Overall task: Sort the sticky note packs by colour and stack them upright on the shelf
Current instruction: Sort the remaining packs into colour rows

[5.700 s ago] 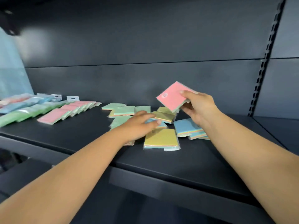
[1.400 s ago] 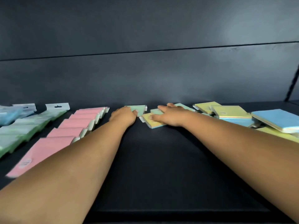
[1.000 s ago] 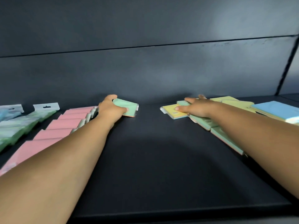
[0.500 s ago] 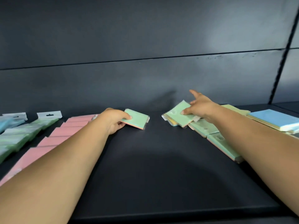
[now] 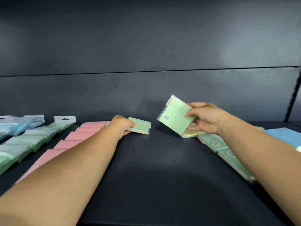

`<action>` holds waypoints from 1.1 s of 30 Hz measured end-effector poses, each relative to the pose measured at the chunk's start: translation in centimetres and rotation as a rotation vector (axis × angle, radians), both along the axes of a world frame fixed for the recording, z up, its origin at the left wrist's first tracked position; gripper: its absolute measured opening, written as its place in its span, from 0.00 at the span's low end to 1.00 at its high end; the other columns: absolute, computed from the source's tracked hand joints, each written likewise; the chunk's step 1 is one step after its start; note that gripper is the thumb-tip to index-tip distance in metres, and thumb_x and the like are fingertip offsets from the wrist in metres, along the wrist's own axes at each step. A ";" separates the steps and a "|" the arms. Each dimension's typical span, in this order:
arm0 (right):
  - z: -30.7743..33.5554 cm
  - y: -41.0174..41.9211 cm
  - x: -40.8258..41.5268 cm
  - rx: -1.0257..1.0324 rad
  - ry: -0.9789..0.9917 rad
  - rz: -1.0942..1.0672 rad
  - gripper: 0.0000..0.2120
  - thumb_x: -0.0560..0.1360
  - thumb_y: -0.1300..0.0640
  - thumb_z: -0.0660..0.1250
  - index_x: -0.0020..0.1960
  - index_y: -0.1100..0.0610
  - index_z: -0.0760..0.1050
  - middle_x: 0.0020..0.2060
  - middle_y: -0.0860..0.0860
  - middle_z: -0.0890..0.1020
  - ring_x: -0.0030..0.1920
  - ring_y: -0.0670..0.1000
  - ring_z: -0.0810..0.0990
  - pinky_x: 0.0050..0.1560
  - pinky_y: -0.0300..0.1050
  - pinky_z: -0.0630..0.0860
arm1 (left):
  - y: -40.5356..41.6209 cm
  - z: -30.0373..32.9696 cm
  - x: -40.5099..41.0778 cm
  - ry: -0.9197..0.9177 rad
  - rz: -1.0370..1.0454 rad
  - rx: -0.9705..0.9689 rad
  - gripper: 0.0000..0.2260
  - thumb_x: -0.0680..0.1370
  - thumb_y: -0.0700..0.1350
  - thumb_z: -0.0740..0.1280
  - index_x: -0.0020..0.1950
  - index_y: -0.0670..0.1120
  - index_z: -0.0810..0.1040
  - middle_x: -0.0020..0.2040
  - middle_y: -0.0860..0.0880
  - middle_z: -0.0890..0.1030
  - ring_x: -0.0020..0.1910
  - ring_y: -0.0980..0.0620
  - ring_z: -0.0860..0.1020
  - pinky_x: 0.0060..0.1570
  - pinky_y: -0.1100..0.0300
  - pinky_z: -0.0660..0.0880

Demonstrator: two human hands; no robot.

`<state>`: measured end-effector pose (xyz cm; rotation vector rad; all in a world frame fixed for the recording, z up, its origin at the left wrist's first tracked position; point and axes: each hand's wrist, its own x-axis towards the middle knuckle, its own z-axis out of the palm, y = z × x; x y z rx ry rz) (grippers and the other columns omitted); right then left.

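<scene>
My left hand (image 5: pixel 123 126) grips a green sticky note pack (image 5: pixel 140 127) that lies flat on the dark shelf (image 5: pixel 154 176), just right of the pink row (image 5: pixel 71 141). My right hand (image 5: pixel 206 118) holds a second green pack (image 5: pixel 175 119) tilted up on edge above a yellow pack (image 5: pixel 192 133). More green packs (image 5: pixel 223 149) lie in a line under my right forearm. A blue pack (image 5: pixel 285 136) sits at the far right.
Rows of green packs (image 5: pixel 32 141) and blue packs (image 5: pixel 14 128) with white hang tabs lie at the left. The dark back panel (image 5: pixel 146 88) stands close behind the packs. Bare shelf surface lies between my arms.
My right hand has lifted its green pack off the pile and tilted it up. My left hand has slid its green pack slightly right along the shelf.
</scene>
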<state>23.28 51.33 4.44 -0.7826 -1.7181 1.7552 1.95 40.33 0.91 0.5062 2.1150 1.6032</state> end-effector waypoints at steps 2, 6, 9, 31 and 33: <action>0.0 -0.1 -0.3 0.015 -0.012 -0.008 0.13 0.73 0.74 0.61 0.43 0.57 0.74 0.39 0.53 0.78 0.40 0.51 0.78 0.40 0.46 0.76 | 0.6 -0.3 -0.3 0.217 0.009 -0.173 0.06 0.73 0.36 0.69 0.45 0.36 0.73 0.40 0.44 0.74 0.41 0.46 0.74 0.44 0.56 0.74; 0.0 -0.3 -1.1 -0.081 0.093 -0.075 0.09 0.71 0.72 0.67 0.43 0.60 0.71 0.37 0.55 0.78 0.33 0.49 0.80 0.30 0.42 0.80 | 0.5 0.0 0.4 0.509 -0.002 -0.465 0.08 0.77 0.42 0.64 0.40 0.39 0.74 0.47 0.41 0.76 0.47 0.43 0.75 0.43 0.58 0.67; -0.5 -0.7 -2.1 -0.103 0.070 -0.082 0.10 0.71 0.70 0.68 0.50 0.61 0.72 0.37 0.55 0.77 0.34 0.49 0.78 0.28 0.39 0.79 | 0.2 0.0 0.9 0.591 -0.031 -0.541 0.14 0.79 0.43 0.63 0.61 0.37 0.73 0.61 0.40 0.75 0.61 0.42 0.73 0.54 0.56 0.69; -3.1 -4.7 -10.8 0.715 -0.628 -0.078 0.21 0.77 0.49 0.62 0.31 0.60 0.63 0.28 0.52 0.69 0.27 0.50 0.68 0.28 0.40 0.64 | -14.0 -1.2 11.7 0.896 -0.504 -0.723 0.25 0.80 0.57 0.51 0.70 0.43 0.66 0.71 0.47 0.65 0.71 0.50 0.61 0.66 0.62 0.57; -2.5 -4.7 -9.7 0.711 -0.636 -0.074 0.21 0.78 0.48 0.61 0.33 0.61 0.65 0.28 0.52 0.70 0.27 0.51 0.72 0.29 0.40 0.66 | -13.8 -1.2 11.6 0.921 -0.516 -0.751 0.24 0.80 0.57 0.50 0.68 0.42 0.66 0.69 0.46 0.67 0.70 0.48 0.63 0.66 0.59 0.59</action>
